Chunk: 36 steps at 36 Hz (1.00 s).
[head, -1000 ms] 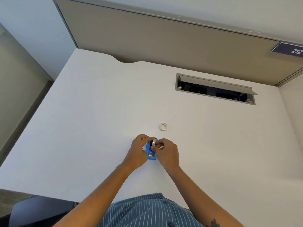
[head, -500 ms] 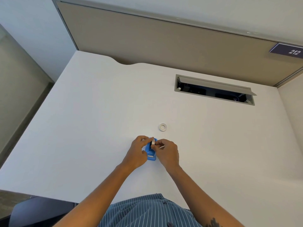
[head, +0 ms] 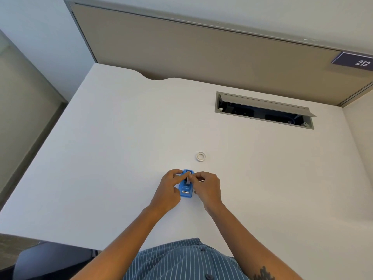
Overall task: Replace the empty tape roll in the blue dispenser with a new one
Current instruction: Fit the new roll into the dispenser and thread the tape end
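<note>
Plainly, both hands are busy at the blue dispenser (head: 186, 186), which sits flat on the white counter (head: 121, 150) between them. Starting at the left, the left hand (head: 169, 189) curls around the dispenser's left flank, its fingers (head: 182, 175) bent over the top edge and pressing near the roll — a bracing hold, narrow and firm. Just to its right, standing on edge in the dispenser's well, is the new tape roll (head: 188, 178), a thin grey band seen nearly end-on; whether it is fully seated on its hub I cannot tell. Right of that, the right hand (head: 207, 187) pinches the roll from its own side, thumb and forefinger closed on it, with a short pale strip (head: 201, 180) jutting out beyond the knuckles, probably the loose tape end. Past the right hand, away from the person and well apart, the small white ring (head: 200, 157) of the empty core lies flat on the counter.

To do this step well, I judge, the left hand should pin the dispenser still while the right lowers the roll straight down — no tilt — so the core drops squarely into place. The free end should face the cutter at the near end, or the tape will feed backwards.
</note>
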Available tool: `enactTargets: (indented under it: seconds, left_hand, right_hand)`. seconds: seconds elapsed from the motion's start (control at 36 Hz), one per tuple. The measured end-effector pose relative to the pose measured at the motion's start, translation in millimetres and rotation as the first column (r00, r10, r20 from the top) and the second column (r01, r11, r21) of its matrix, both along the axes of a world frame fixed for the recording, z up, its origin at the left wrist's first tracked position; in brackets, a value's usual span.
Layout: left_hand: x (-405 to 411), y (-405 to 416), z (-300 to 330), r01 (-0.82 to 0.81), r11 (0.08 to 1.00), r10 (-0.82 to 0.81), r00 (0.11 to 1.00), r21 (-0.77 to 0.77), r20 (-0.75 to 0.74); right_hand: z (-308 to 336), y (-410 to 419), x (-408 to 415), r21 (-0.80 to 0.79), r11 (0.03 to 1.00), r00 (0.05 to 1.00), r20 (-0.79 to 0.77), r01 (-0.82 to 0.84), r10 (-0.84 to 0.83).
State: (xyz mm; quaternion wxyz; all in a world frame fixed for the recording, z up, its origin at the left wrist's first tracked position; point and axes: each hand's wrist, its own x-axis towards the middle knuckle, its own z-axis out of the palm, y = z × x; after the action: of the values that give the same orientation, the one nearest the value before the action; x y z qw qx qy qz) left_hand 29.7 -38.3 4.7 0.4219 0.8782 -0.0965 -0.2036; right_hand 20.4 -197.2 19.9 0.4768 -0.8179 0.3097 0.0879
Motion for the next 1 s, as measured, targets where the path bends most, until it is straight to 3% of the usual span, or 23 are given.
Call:
enactTargets:
  seconds: [0.75, 1.0]
  left_hand:
    - [-16, 0, -1, -0.007, 1.0, 0.004, 0.995, 0.028, 0.096]
    - [-12, -4, -2, -0.177, 0.975, 0.191, 0.977, -0.133, 0.095]
  right_hand:
    - [3, 1, -4, 0.114, 0.991, 0.997, -0.038, 0.075, -0.071]
    - [4, 0, -5, 0.125, 0.989, 0.997, -0.034, 0.079, -0.076]
